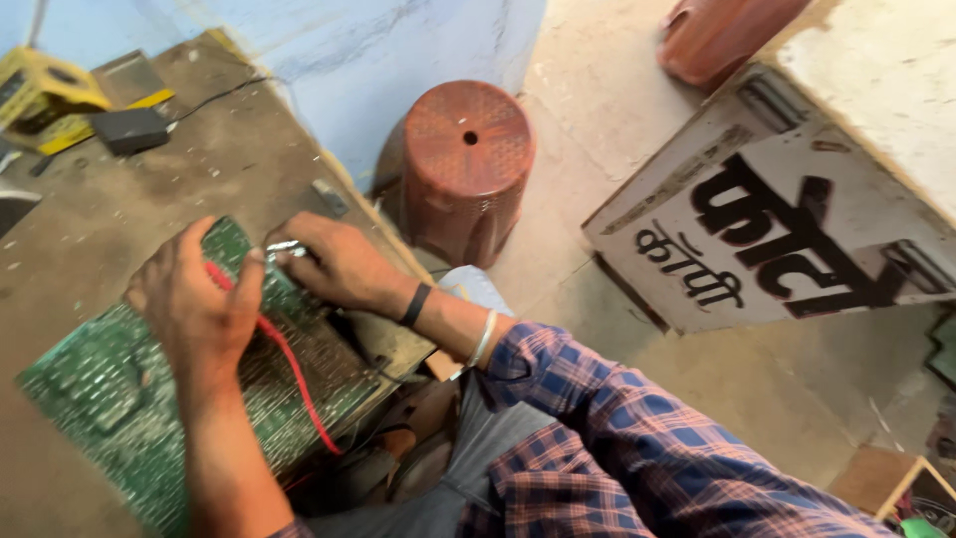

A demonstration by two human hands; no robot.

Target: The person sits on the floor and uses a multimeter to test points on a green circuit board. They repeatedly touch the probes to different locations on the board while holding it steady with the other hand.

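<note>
A large green circuit board [110, 389] lies on the worn workbench [129, 199]. My left hand [194, 304] rests on the board and pinches a red wire [289, 369] that trails toward the board's near edge. My right hand [334, 261] is closed on a small shiny metal tool [284, 249] at the board's far corner, its tip close to my left thumb. A black band and a white bangle sit on my right wrist, below a plaid sleeve [617, 438].
A yellow box [40, 95] and a dark flat box [129, 130] sit at the bench's far left. An upturned red-brown plastic stool [463, 164] stands on the floor beside the bench. A white signboard [777, 219] with black lettering leans at right.
</note>
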